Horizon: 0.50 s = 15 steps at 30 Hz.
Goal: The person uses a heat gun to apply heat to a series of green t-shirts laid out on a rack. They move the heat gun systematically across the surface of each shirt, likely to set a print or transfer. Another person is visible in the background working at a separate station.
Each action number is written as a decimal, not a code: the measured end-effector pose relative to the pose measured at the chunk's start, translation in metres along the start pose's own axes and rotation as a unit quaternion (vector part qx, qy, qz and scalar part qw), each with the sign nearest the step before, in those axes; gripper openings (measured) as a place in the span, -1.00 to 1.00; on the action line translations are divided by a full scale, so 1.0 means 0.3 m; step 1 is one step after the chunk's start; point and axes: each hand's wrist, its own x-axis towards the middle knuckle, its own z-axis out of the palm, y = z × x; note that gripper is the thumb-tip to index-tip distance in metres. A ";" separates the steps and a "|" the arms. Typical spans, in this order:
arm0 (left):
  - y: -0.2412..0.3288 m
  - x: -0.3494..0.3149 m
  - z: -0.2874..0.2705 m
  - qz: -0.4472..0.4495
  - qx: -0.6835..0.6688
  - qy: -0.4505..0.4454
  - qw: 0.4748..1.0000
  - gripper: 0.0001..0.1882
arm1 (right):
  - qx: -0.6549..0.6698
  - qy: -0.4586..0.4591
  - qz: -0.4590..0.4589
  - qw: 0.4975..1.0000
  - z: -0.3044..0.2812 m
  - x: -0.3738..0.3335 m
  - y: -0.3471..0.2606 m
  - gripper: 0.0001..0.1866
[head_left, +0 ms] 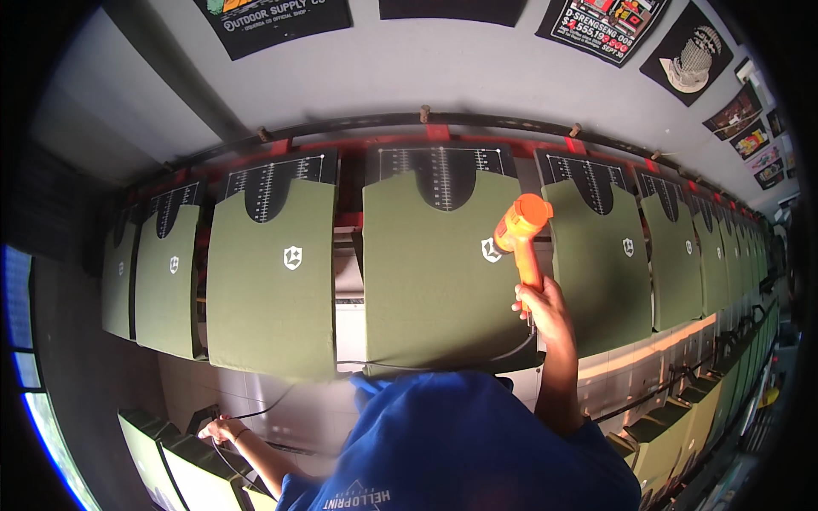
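My right hand (pixel 550 313) is closed around the handle of an orange heat gun (pixel 523 220). The gun's nozzle end is over a small white shield print (pixel 492 249) on the green T-shirt piece (pixel 430 289) in front of me. That piece lies on a black board (pixel 443 175) with white ruler marks at the neck. From the handle a black cord (pixel 400 367) runs left across the shirt's lower edge. My left hand (pixel 221 429), low at the left, is closed on the cord beside another row of boards.
Several more green shirt pieces (pixel 273 281) on boards line the rack to both sides. Behind them runs a dark rail (pixel 503 123) with wooden pegs. A second row with green and yellowish pieces (pixel 660 443) stands behind me. Printed dark fabric samples (pixel 686 55) hang on the wall.
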 end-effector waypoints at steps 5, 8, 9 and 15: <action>0.082 0.083 0.014 0.041 -0.046 -0.091 0.994 -0.43 | -0.003 -0.002 -0.012 1.000 0.023 -0.019 -0.007 -0.77; 0.050 0.208 0.043 0.097 -0.055 -0.123 0.986 -0.56 | -0.009 -0.035 -0.001 0.999 0.033 -0.026 -0.023 -0.75; 0.059 0.163 0.046 0.097 -0.059 -0.142 0.983 -0.58 | -0.001 -0.052 0.005 0.999 0.019 -0.028 -0.023 -0.72; 0.018 0.190 0.080 0.199 0.040 -0.208 0.957 -0.88 | -0.037 0.003 0.004 0.999 0.056 -0.054 -0.017 -0.80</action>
